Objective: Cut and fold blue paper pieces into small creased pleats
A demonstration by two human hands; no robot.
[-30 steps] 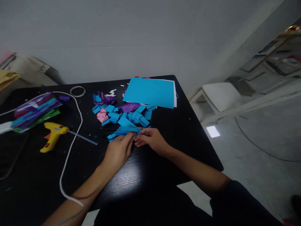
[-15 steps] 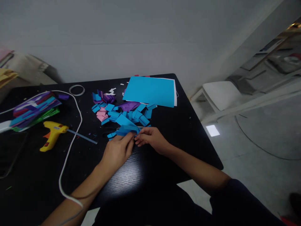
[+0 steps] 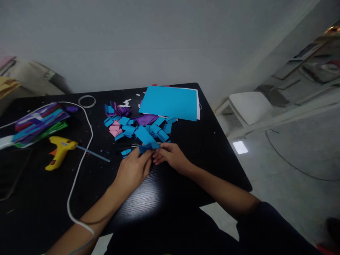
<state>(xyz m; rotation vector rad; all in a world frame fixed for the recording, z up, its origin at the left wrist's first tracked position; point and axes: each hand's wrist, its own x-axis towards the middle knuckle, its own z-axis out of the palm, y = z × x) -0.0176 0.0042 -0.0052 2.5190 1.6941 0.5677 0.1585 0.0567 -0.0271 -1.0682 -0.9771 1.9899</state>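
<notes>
A: Grip state, quick?
B: Left hand (image 3: 132, 166): fingers nearly closed on the folded blue paper (image 3: 148, 146), thumb side hidden. Right hand (image 3: 171, 156): fingers curled in, tips at the paper's right end, barely any gap. Full pinch or just steadying? Can't tell, too dim.
A: Where's the paper?
B: Between the two hands, over the near side of the loose pile of cut blue paper pieces (image 3: 158, 131), above the black table (image 3: 186, 184). A long blue strip (image 3: 144, 134) runs away from it; joined or just overlapping, can't tell.
A: Handling?
B: My read: near weightless, thin, a bit springy at the folds. Creases and bends easily, not very slippery. Best hold is fingertips on the folded edge, light pressure; squeezing the middle would likely crush it.
A: Around it?
B: Pink folded paper pieces (image 3: 115, 129) on the left of the pile, purple paper (image 3: 146, 119) behind, large blue sheet (image 3: 170, 102) on white paper at the far edge. Yellow hot glue gun (image 3: 60, 150) lies well left, glue stick (image 3: 95, 156) poking out of its back, under the white cable (image 3: 77, 177) or over it, unclear.
</notes>
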